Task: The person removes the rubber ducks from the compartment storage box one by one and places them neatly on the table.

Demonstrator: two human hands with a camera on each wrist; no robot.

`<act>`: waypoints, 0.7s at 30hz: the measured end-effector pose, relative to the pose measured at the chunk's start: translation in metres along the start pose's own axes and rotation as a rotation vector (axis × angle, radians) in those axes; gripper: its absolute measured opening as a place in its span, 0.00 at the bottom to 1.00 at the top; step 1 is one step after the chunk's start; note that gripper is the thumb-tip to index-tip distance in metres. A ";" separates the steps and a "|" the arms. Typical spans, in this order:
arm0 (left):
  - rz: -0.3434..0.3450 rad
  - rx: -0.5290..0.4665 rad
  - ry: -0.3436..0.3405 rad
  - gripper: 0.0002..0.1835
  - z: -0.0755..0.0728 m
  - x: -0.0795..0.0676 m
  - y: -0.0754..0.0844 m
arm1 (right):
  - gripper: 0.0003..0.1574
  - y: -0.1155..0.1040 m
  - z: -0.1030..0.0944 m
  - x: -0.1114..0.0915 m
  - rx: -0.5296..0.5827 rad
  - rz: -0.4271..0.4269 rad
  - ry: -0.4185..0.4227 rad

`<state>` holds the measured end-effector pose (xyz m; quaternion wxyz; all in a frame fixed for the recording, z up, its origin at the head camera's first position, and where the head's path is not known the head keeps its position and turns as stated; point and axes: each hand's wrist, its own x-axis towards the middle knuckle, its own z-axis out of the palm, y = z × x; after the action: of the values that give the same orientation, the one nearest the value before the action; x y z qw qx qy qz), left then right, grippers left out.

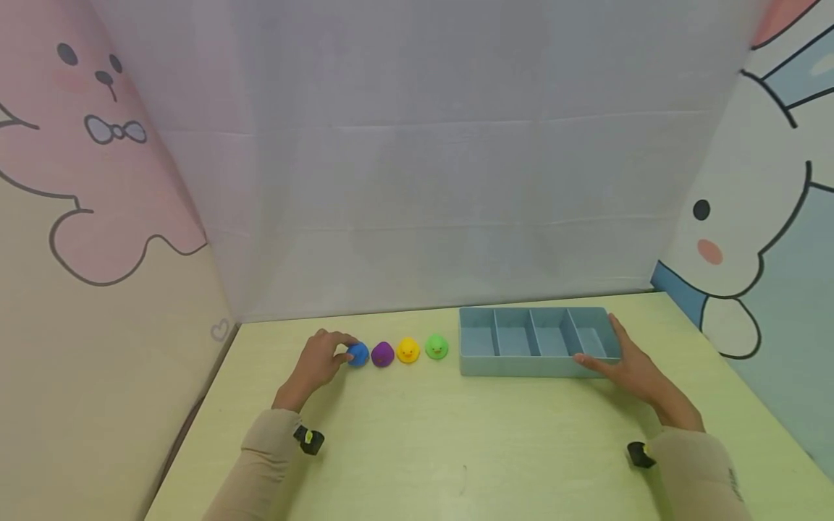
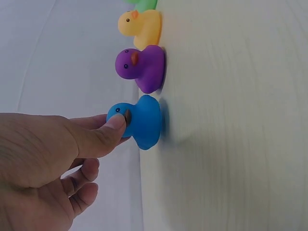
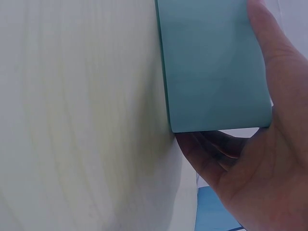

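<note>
A blue rubber duck (image 1: 357, 354) is at the left end of a row of ducks. My left hand (image 1: 321, 359) pinches it by the head between thumb and fingers; in the left wrist view the blue duck (image 2: 147, 122) is upright, its base at or just above the tabletop. Beside it stand a purple duck (image 1: 382, 354), a yellow duck (image 1: 408, 351) and a green duck (image 1: 436, 346). At the right end of a blue-grey divided box (image 1: 521, 367), my right hand (image 1: 635, 370) grips the corner, thumb over the front rim and fingers around the end wall (image 3: 216, 67).
Dividers split the box into several compartments, with no ducks in them. A white curtain (image 1: 417, 181) hangs behind the pale wooden table (image 1: 443, 449). Side walls with cartoon animals stand to the left and right.
</note>
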<state>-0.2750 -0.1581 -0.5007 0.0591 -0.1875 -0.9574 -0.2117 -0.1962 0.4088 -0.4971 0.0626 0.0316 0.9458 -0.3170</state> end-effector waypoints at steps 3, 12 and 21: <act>-0.017 -0.009 -0.009 0.14 0.004 -0.002 -0.002 | 0.77 -0.001 0.000 0.000 0.001 0.000 -0.002; -0.021 -0.043 0.021 0.14 0.006 -0.005 -0.001 | 0.77 -0.002 -0.002 0.001 -0.009 0.011 -0.019; -0.033 -0.082 -0.007 0.17 0.010 -0.009 -0.005 | 0.77 -0.003 -0.005 0.003 -0.049 0.016 -0.039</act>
<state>-0.2686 -0.1608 -0.5136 0.0447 -0.1746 -0.9510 -0.2512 -0.1997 0.4101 -0.4916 0.0844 0.0311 0.9516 -0.2938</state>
